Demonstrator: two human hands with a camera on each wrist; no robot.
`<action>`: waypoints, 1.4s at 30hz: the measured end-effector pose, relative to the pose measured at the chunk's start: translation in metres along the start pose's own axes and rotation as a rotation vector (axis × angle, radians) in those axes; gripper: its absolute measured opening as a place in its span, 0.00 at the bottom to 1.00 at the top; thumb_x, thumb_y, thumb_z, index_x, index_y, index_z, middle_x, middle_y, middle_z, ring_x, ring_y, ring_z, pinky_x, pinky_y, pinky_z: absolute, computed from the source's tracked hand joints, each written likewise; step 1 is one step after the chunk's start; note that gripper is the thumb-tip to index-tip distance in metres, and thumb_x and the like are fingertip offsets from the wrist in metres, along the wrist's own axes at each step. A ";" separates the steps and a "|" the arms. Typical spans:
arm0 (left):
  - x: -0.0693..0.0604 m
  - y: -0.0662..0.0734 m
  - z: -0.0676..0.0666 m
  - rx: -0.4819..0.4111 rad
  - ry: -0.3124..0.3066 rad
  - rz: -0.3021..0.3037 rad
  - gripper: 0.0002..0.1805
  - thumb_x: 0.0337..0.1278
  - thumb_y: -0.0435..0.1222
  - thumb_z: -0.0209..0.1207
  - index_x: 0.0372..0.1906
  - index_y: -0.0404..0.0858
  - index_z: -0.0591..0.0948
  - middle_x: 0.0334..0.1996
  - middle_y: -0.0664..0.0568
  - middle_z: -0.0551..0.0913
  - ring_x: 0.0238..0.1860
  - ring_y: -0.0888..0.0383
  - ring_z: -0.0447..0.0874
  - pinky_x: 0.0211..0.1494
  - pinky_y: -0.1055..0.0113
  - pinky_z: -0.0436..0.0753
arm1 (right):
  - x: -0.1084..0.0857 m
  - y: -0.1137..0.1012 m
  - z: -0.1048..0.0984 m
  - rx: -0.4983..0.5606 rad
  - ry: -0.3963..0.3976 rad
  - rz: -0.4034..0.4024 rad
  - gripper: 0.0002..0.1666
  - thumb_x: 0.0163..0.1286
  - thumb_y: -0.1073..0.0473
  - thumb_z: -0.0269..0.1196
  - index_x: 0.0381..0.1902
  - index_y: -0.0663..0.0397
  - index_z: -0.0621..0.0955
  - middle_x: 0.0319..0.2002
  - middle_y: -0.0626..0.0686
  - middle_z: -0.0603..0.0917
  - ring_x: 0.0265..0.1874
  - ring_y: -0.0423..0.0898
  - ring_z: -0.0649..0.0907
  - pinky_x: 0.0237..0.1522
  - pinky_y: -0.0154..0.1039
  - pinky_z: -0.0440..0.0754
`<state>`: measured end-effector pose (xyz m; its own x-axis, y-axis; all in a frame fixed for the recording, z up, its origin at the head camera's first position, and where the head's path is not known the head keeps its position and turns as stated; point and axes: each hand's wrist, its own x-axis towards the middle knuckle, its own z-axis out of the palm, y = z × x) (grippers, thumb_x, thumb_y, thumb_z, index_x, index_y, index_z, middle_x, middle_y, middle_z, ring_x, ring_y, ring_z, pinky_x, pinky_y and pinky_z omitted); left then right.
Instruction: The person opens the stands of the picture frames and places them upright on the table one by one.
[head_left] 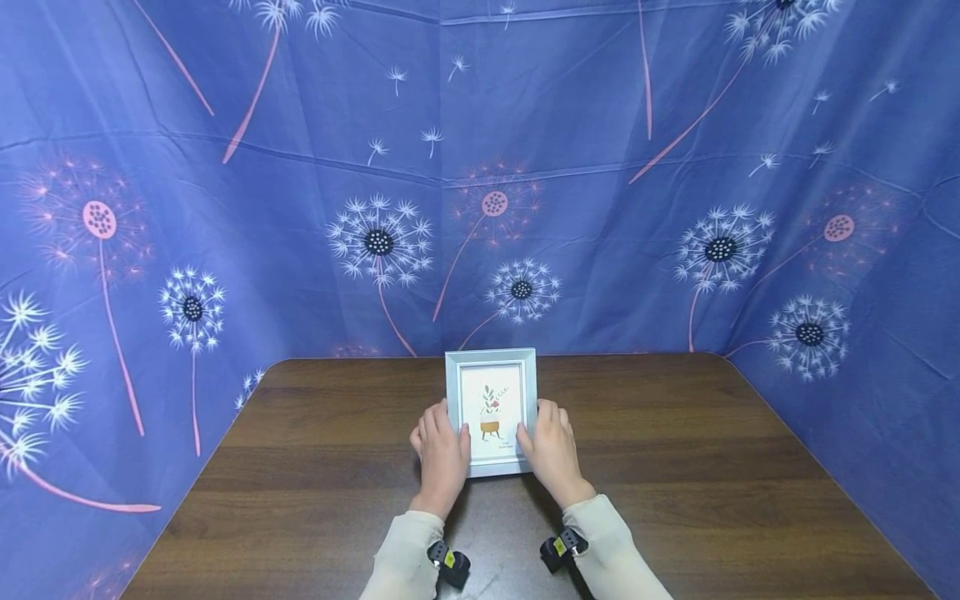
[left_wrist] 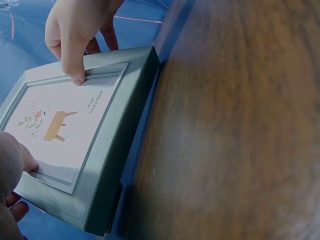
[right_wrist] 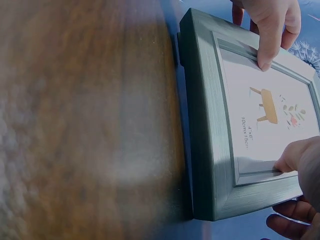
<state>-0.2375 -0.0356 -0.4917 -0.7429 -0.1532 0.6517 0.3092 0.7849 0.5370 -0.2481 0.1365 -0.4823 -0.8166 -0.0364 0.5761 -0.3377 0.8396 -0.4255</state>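
A pale blue-grey picture frame (head_left: 491,358) is held up between both hands over the middle of the table, its front turned toward me. Inside it is a white print with a plant in an orange-brown pot on legs. My left hand (head_left: 441,454) grips the left side, thumb on the front and fingers behind. On the right side my right hand (head_left: 553,450) does the same. Both wrist views show the picture frame (left_wrist: 115,145) (right_wrist: 202,115) tilted, with a thumb on each side border. The fingers behind it are partly hidden.
The dark brown wooden table (head_left: 315,467) lies under the hands. A blue cloth (head_left: 600,208) with printed dandelions hangs behind it and along both sides. Small black cameras are strapped to the wrists, over pale sleeves (head_left: 408,550).
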 end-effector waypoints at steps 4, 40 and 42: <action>0.001 0.001 -0.001 -0.022 0.013 0.011 0.29 0.55 0.29 0.65 0.59 0.24 0.69 0.50 0.36 0.72 0.53 0.41 0.71 0.54 0.45 0.65 | 0.000 0.002 0.001 0.038 0.001 0.013 0.27 0.61 0.63 0.68 0.51 0.76 0.72 0.44 0.68 0.77 0.43 0.62 0.77 0.47 0.56 0.77; 0.018 -0.007 -0.034 -0.626 -0.230 -0.282 0.29 0.51 0.18 0.62 0.62 0.28 0.73 0.52 0.37 0.75 0.52 0.41 0.78 0.44 0.66 0.81 | 0.010 0.009 -0.028 0.564 -0.182 0.252 0.22 0.61 0.73 0.63 0.53 0.66 0.74 0.43 0.60 0.79 0.43 0.55 0.79 0.47 0.46 0.78; 0.018 -0.009 -0.034 -0.668 -0.245 -0.304 0.30 0.50 0.17 0.61 0.62 0.28 0.73 0.53 0.36 0.75 0.52 0.40 0.78 0.45 0.66 0.81 | 0.011 0.009 -0.030 0.587 -0.196 0.267 0.22 0.61 0.74 0.62 0.54 0.65 0.74 0.44 0.60 0.79 0.44 0.54 0.79 0.47 0.44 0.77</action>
<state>-0.2334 -0.0662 -0.4664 -0.9385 -0.1062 0.3285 0.3052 0.1891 0.9333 -0.2459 0.1601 -0.4591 -0.9584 -0.0131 0.2850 -0.2661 0.4017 -0.8763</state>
